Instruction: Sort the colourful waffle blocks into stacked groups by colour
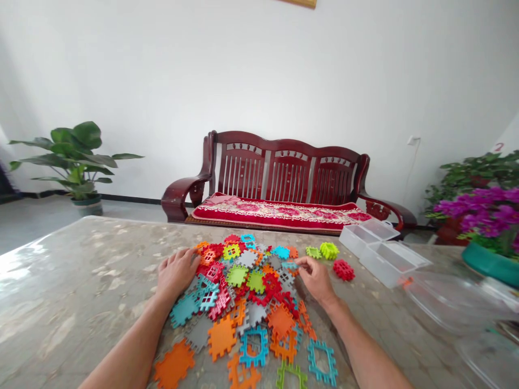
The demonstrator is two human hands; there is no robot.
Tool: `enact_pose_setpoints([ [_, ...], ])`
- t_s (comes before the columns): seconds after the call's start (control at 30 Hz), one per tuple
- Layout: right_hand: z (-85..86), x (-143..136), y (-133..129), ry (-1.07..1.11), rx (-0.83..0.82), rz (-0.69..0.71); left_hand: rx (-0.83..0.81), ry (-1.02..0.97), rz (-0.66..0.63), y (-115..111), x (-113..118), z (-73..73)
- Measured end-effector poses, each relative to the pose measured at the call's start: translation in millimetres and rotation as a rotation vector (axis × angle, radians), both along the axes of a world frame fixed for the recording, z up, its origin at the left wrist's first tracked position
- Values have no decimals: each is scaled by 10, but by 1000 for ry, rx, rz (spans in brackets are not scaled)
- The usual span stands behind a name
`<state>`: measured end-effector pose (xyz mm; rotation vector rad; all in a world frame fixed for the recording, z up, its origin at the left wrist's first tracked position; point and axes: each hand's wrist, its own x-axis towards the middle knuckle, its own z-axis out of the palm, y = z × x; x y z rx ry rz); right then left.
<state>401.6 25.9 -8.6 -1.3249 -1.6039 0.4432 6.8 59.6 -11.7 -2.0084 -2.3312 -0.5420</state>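
A loose heap of notched plastic interlocking tiles in red, orange, green, blue and grey lies on the table before me; a lime tile point(237, 275) sits near its middle. My left hand point(177, 271) rests at the heap's left edge, fingers laid out flat beside red and orange tiles point(208, 256). On the opposite side my right hand point(315, 278) has its thumb and forefinger brought together at the edge of a light-blue tile point(289, 265). Part of that tile is covered by the fingertips. Framed blue tiles point(322, 361) and a solid orange tile point(174, 363) lie at the near side.
Right of the heap sit a lime stack of tiles point(328, 250), a single green tile point(313, 252) and a red stack point(344, 270). Beyond them stand clear plastic boxes point(391, 265), a transparent lid point(450, 300) and a flowerpot point(488, 262). A wooden bench point(284, 173) is behind the table.
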Motion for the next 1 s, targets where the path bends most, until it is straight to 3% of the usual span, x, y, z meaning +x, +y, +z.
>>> enact_pose_setpoints([
  [0.1, -76, 76, 9, -46, -43, 23, -1, -1, 2, 4, -6, -2],
  [0.27, -3, 140, 49, -277, -15, -243, 4, -3, -5, -2, -2, 5],
  [0.37, 63, 59, 80, -452, 30, -192, -7, -6, -3, -13, 11, 18],
  [0.57, 17, -120, 112, -698, -84, -67, 4, -1, 3, -13, 8, 8],
  [0.8, 43, -90, 69, -593, -55, 113, 6, 7, -8, 6, -8, -28],
  [1.0, 45, 11, 74, -455, 32, -61, 5, 5, 3, -6, -5, -12],
])
